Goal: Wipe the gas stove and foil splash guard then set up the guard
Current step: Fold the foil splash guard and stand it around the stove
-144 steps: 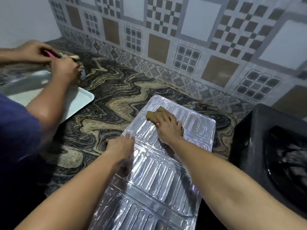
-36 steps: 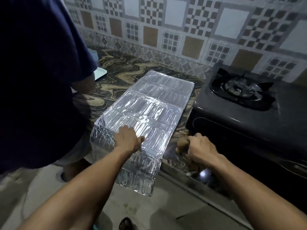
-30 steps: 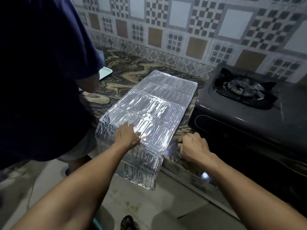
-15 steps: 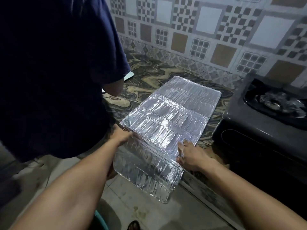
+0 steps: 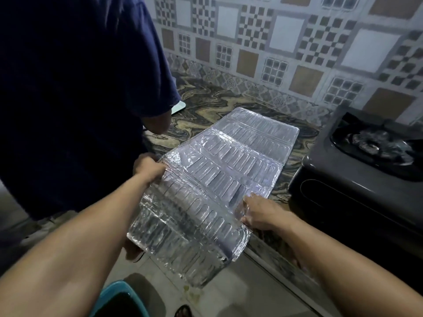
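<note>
Nearest, a teal plastic tub rim (image 5: 128,294) at the bottom edge. The ribbed silver foil splash guard (image 5: 212,186) lies lengthwise on the swirled brown marble counter (image 5: 201,104), its near panels overhanging the counter edge. Left hand (image 5: 147,167) pinches the guard's left edge, fingers closed on the foil. Right hand (image 5: 263,213) grips the right edge, fingers curled onto the top face. Beyond, right: black gas stove (image 5: 357,179). Left: a person in a dark blue shirt (image 5: 68,88). Farthest, patterned tile wall (image 5: 286,42).
</note>
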A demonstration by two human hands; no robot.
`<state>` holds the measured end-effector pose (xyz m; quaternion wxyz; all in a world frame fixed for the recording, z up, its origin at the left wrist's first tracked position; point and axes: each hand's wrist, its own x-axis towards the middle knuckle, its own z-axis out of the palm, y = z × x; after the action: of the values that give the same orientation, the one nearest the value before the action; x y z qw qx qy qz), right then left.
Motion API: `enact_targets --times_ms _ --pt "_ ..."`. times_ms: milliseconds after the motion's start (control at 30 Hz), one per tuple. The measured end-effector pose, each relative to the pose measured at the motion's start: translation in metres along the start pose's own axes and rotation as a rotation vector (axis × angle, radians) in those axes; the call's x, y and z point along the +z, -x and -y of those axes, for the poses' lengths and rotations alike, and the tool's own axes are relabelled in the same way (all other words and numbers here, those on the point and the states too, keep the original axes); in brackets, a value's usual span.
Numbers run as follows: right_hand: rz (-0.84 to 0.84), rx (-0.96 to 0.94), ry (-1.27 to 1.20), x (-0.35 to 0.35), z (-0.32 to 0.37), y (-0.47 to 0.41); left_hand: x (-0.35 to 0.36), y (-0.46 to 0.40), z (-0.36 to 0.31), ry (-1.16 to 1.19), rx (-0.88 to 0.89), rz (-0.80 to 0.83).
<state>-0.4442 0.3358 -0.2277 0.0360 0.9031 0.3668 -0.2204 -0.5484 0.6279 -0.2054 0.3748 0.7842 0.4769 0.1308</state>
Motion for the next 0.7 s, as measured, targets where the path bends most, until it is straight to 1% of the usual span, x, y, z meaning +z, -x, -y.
enact_targets --times_ms 100,167,233,367,433,500,567,700 --pt "0.031 -0.023 0.027 -0.016 0.002 0.003 -0.01 0.013 -0.012 0.061 0.083 -0.014" --pt "0.007 -0.021 0.006 -0.03 0.008 -0.001 -0.016 0.024 -0.023 0.079 0.154 -0.023" --pt "-0.089 -0.026 0.007 -0.05 0.021 -0.006 -0.022 0.035 -0.033 0.088 0.225 -0.042" --pt "-0.324 -0.117 -0.016 -0.104 0.053 -0.009 -0.029 0.057 -0.052 0.125 0.305 -0.016" --pt "-0.401 -0.176 -0.045 -0.132 0.066 -0.007 -0.035 0.067 -0.061 0.157 0.343 0.001" --pt "-0.439 -0.249 -0.021 -0.159 0.077 -0.006 -0.043 0.079 -0.071 0.167 0.385 0.005" --pt "-0.439 -0.291 0.055 -0.181 0.087 -0.006 -0.052 0.09 -0.081 0.183 0.42 0.025" --pt "-0.35 -0.302 0.202 -0.209 0.093 -0.013 -0.07 0.112 -0.097 0.203 0.498 0.046"
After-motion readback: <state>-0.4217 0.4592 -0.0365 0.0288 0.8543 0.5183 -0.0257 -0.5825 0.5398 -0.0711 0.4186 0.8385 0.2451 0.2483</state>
